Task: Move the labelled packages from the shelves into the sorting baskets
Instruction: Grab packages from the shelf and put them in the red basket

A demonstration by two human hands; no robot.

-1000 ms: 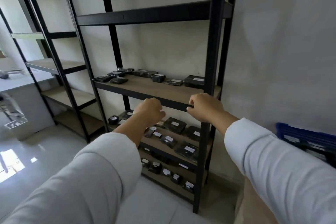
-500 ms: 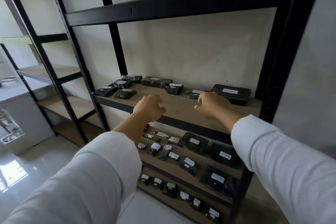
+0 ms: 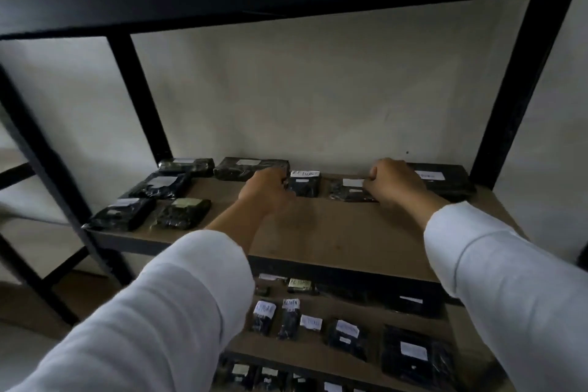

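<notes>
At the back of the wooden shelf (image 3: 318,232), the left hand (image 3: 265,189) curls its fingers against a small RETURN-labelled package (image 3: 304,183); the right hand (image 3: 393,183) grips a flat labelled package (image 3: 348,189) just left of it.

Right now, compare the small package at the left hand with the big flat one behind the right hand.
The small package is compact and boxy; the big flat package is wide and low. The small one's white label stands at its rear edge; the big one's lies flat. Both are black-wrapped, on the same shelf.
</notes>
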